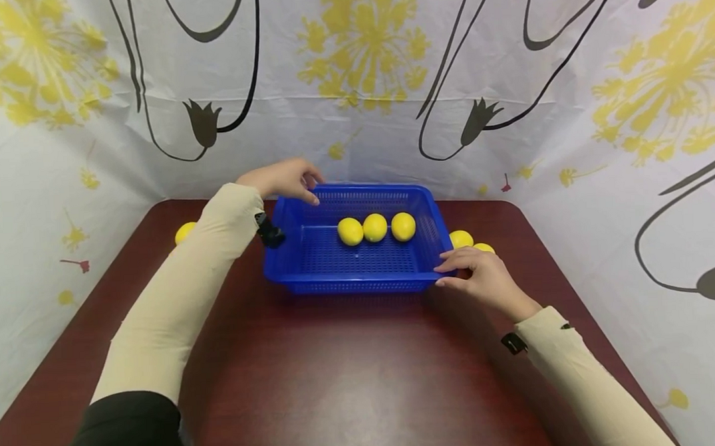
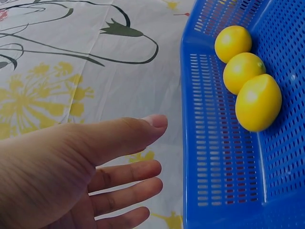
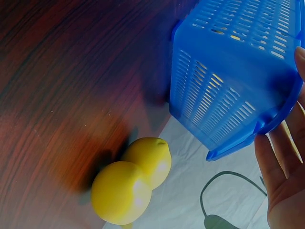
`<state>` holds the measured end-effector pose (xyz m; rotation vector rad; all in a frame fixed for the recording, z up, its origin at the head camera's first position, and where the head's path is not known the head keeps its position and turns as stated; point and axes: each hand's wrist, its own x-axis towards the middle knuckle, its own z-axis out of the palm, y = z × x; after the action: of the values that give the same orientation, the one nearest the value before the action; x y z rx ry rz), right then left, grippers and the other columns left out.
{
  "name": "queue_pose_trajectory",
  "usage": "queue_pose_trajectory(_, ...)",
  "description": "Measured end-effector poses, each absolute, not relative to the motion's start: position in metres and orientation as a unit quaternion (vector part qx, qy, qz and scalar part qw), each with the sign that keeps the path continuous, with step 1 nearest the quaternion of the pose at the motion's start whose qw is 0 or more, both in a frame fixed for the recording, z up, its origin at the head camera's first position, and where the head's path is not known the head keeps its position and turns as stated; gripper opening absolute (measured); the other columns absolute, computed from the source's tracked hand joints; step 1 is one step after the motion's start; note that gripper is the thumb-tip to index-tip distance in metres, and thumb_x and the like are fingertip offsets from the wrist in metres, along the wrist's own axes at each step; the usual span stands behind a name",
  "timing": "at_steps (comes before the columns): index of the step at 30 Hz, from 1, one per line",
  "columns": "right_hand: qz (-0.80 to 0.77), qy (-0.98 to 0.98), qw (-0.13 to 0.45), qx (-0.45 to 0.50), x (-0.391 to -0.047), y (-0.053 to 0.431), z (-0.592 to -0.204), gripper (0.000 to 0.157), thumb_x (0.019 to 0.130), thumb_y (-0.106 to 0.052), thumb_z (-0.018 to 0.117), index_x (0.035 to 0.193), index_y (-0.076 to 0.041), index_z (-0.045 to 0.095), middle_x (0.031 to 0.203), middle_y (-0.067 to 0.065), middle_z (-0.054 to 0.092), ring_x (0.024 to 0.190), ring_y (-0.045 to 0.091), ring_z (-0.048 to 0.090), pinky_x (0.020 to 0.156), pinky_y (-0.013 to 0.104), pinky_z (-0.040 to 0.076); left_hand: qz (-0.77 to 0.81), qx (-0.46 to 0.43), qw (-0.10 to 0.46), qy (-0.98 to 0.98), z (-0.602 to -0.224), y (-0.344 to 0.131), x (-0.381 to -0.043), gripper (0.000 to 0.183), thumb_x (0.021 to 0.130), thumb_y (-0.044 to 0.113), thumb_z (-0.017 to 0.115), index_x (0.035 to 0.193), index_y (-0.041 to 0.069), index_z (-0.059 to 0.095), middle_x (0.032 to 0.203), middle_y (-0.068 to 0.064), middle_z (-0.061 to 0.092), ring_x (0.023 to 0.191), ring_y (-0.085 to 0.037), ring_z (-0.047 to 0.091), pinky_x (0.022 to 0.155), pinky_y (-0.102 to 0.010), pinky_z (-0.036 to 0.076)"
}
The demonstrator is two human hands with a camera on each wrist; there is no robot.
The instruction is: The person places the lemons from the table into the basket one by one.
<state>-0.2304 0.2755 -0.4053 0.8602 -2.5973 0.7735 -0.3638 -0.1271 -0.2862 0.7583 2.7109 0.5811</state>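
Observation:
A blue plastic basket with slotted walls stands on the dark table, holding three yellow lemons in a row. My left hand is at its back left corner. In the left wrist view, that hand's thumb and fingers are spread apart, with a gap between them and the basket's rim. My right hand holds the front right corner, its thumb and fingers on either side of the rim. The right wrist view shows its fingers against the rim. Two more lemons lie outside the basket near the right hand.
Another lemon lies on the left of the table, partly hidden by the left sleeve. The reddish-brown wooden table extends toward me. A white curtain with flower prints hangs close behind and along both sides.

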Motion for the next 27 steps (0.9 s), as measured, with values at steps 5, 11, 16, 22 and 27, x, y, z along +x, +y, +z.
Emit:
queue_pose_trajectory(5, 0.268, -0.904, 0.153, 0.297, -0.229, 0.275, -0.405, 0.022, 0.074, -0.022, 0.087, 0.095, -0.02, 0.081, 0.109, 0.006, 0.076, 0.108, 0.022, 0.069, 0.091, 0.033, 0.054, 0.194, 0.263, 0.12, 0.937, -0.288, -0.138, -0.361, 0.053, 0.088, 0.02, 0.074, 0.136, 0.002, 0.057, 0.133, -0.025, 0.06, 0.123, -0.037, 0.059, 0.104, -0.048, 0.048)
queue_pose_trajectory(11, 0.27, -0.906, 0.149, 0.291, -0.229, 0.274, -0.405, 0.021, 0.074, -0.022, 0.087, 0.095, -0.021, 0.081, 0.109, 0.006, 0.076, 0.108, 0.022, 0.069, 0.092, 0.041, 0.054, 0.185, 0.271, 0.1, 0.939, -0.29, -0.151, -0.356, 0.052, 0.088, 0.019, 0.073, 0.134, 0.0, 0.058, 0.131, -0.026, 0.061, 0.122, -0.039, 0.06, 0.105, -0.048, 0.048)
queue_pose_trajectory(16, 0.273, -0.908, 0.143, 0.285, -0.229, 0.275, -0.405, 0.021, 0.075, -0.023, 0.086, 0.095, -0.02, 0.081, 0.11, 0.007, 0.076, 0.109, 0.024, 0.068, 0.094, 0.047, 0.053, 0.183, 0.271, 0.081, 0.942, -0.291, -0.163, -0.351, 0.05, 0.089, 0.022, 0.073, 0.133, 0.002, 0.06, 0.129, -0.023, 0.063, 0.121, -0.038, 0.06, 0.105, -0.047, 0.047)
queue_pose_trajectory(22, 0.273, -0.908, 0.142, 0.284, -0.228, 0.274, -0.404, 0.021, 0.075, -0.023, 0.086, 0.095, -0.02, 0.081, 0.11, 0.007, 0.076, 0.11, 0.024, 0.068, 0.094, 0.047, 0.053, 0.191, 0.271, 0.059, 0.942, -0.297, -0.18, -0.35, 0.046, 0.089, 0.022, 0.072, 0.129, 0.0, 0.062, 0.129, -0.022, 0.064, 0.12, -0.037, 0.06, 0.105, -0.049, 0.047)
queue_pose_trajectory(27, 0.274, -0.909, 0.136, 0.282, -0.228, 0.273, -0.404, 0.021, 0.076, -0.024, 0.085, 0.096, -0.02, 0.081, 0.111, 0.008, 0.076, 0.11, 0.025, 0.068, 0.094, 0.049, 0.053, 0.192, 0.256, 0.048, 0.946, -0.302, -0.195, -0.347, 0.046, 0.088, 0.023, 0.073, 0.128, 0.001, 0.063, 0.13, -0.021, 0.064, 0.121, -0.037, 0.059, 0.104, -0.051, 0.046)
